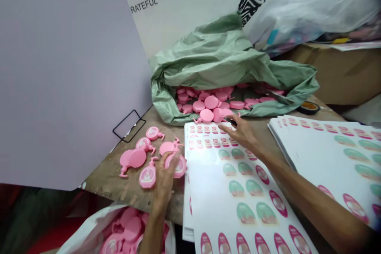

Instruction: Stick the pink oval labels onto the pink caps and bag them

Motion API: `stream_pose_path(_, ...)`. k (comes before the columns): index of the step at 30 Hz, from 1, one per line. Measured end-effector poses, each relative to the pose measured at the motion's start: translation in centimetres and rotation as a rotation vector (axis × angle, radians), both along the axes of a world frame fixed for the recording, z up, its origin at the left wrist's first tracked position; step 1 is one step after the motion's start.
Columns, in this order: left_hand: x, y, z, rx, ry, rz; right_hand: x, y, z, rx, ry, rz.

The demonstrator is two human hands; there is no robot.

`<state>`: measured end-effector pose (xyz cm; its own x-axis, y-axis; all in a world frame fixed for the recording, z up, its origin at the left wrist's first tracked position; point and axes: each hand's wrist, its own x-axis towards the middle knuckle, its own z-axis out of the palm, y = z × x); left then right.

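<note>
My left hand (164, 176) rests on the wooden table (113, 174) with its fingers curled around a pink round plastic piece (178, 165) that carries a sticker. Several more pink pieces (133, 158) lie just left of it. My right hand (239, 131) reaches forward over a sticker sheet (238, 190), fingers pinched at a small dark thing near the sheet's far edge. Just beyond it, a green plastic bag (220, 55) lies open with a heap of pink pieces (208, 105) inside.
A second stack of sticker sheets (333, 147) lies at right. A white bag of pink pieces (125, 230) hangs below the table's near edge. A tape roll (308, 107) sits by the green bag. A large white board (59, 71) leans at left; cardboard box (342, 71) behind.
</note>
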<state>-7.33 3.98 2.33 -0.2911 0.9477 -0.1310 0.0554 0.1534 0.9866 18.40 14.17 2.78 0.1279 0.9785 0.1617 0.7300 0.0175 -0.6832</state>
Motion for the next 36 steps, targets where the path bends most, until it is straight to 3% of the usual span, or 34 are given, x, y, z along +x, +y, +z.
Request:
stream_pose_path(4, -1.9, 1.9, 0.1, 0.226, 0.163, 0.202, 0.4, 4.7, 0.2, -0.085, -0.04, -0.2)
stream_pose_path(8, -1.3, 1.3, 1.8, 0.368, 0.287, 0.313, 0.6, 5.0, 0.5, -0.081, 0.09, -0.194)
stream_pose_path(11, 0.9, 0.6, 2.4, 0.294, 0.238, 0.159, 0.9, 1.5, 0.8, -0.097, 0.244, -0.077)
stream_pose_path(15, 5.5, 0.4, 2.1, 0.113, -0.177, -0.201, -0.9, -5.8, 1.0, -0.227, 0.606, 0.17)
stream_pose_path(17, 7.5, -0.1, 2.1, 0.081, -0.338, -0.247, -2.5, -9.0, 1.0, -0.242, 0.71, 0.246)
stream_pose_path(19, 8.7, -1.2, 2.3, 0.041, -0.391, -0.21, -4.2, -11.6, 0.9, -0.04, 0.547, 0.2)
stream_pose_path(21, 9.0, -2.4, 2.5, -0.008, -0.369, -0.193, -5.3, -13.4, 0.7, 0.258, 0.238, 0.157)
stream_pose_path(23, 8.6, -3.5, 2.5, -0.042, -0.322, -0.215, -5.7, -14.7, 0.4, 0.471, -0.016, 0.236)
stream_pose_path(24, 8.3, -3.9, 2.4, -0.055, -0.311, -0.216, -5.4, -15.2, 0.2, 0.507, -0.09, 0.305)
stream_pose_path(26, 7.4, -4.4, 1.7, -0.082, -0.346, -0.192, -3.8, -16.0, -0.4, 0.441, -0.14, 0.338)
stream_pose_path(27, 6.9, -4.6, 1.3, -0.094, -0.389, -0.174, -2.5, -16.4, -0.8, 0.356, -0.158, 0.264)
stream_pose_path(30, 5.6, -4.7, -0.2, -0.134, -0.462, -0.127, 2.3, -17.8, -1.9, -0.002, -0.305, -0.182)
stream_pose_path(31, 5.3, -4.7, -0.6, -0.144, -0.462, -0.113, 3.6, -18.4, -2.1, -0.122, -0.363, -0.244)
stream_pose_path(33, 5.0, -4.5, -1.2, -0.155, -0.452, -0.089, 5.1, -19.6, -2.4, -0.284, -0.42, -0.264)
stream_pose_path(36, 5.1, -4.2, -1.3, -0.124, -0.421, -0.077, 4.6, -20.8, -2.3, -0.294, -0.447, -0.285)
